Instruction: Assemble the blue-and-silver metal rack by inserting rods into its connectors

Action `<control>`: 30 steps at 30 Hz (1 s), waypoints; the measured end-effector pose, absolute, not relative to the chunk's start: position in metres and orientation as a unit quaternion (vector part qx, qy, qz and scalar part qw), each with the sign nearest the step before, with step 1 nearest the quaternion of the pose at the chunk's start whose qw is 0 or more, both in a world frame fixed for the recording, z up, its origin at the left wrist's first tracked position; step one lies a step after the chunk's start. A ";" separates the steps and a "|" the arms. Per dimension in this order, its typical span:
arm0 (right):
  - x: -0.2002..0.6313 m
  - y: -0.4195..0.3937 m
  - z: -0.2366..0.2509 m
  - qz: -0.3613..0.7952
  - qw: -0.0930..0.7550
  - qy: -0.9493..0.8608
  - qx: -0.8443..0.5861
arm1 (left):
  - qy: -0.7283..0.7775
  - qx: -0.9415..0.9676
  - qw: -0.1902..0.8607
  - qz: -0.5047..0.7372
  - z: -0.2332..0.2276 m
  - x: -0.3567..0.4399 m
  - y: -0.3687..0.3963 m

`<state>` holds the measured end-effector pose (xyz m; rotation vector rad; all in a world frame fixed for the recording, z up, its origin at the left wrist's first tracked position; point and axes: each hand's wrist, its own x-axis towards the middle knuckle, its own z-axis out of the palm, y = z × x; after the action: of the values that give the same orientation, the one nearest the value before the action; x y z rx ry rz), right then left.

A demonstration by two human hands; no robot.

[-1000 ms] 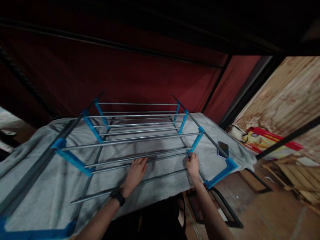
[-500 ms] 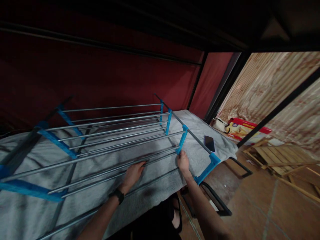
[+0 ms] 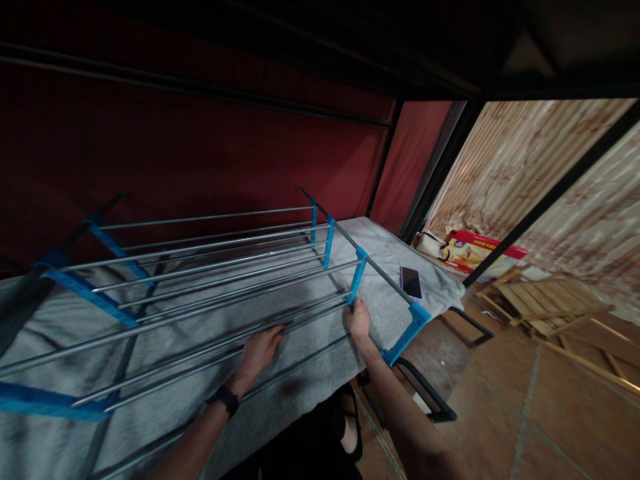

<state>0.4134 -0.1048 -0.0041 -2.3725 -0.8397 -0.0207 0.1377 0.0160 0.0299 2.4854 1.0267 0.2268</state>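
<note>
**Seating a rod into the rack's blue bracket**

The rack (image 3: 210, 267), a frame of thin metal rods and blue plastic brackets, lies flat on a bed covered by a grey blanket (image 3: 390, 313). The work centres on one rod (image 3: 300, 319) near the front edge, running from the left towards the blue bracket (image 3: 356, 280) on the right side rail.

The left hand (image 3: 257, 350) rests palm-down on the rod at mid-span, fingers (image 3: 274, 332) stretched flat rather than wrapped round it. The right hand (image 3: 359, 320) sits at the rod's end just below the bracket; its fingers are curled about the joint, though whether they truly pinch the rod or only press on it cannot be told.

Judgement on doing this step well: the end should be lined up squarely with the bracket socket before any push, since a rod entering at an angle is likely to bind or strain the plastic. The left hand is best used to keep the rod level and stop it bowing. The soft blanket gives little backing, so pressure should run along the rod, not downward.

A phone (image 3: 411, 282) lies on the blanket just beyond the side rail, near enough to be knocked.
</note>
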 end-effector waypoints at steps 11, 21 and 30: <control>0.409 -0.104 -0.010 -0.042 0.325 -0.325 -0.887 | 0.366 0.899 0.225 0.077 0.023 0.137 0.020; 0.407 -0.106 -0.013 -0.053 0.321 -0.338 -0.883 | 0.365 0.898 0.239 0.058 0.022 0.139 0.024; 0.411 -0.111 -0.013 -0.066 0.310 -0.352 -0.881 | 0.325 0.920 0.208 0.066 0.025 0.132 0.019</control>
<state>0.4108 -0.1107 -0.0126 -2.3263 -0.9311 -0.1747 0.1322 0.0186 0.0248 2.5623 0.9040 0.1840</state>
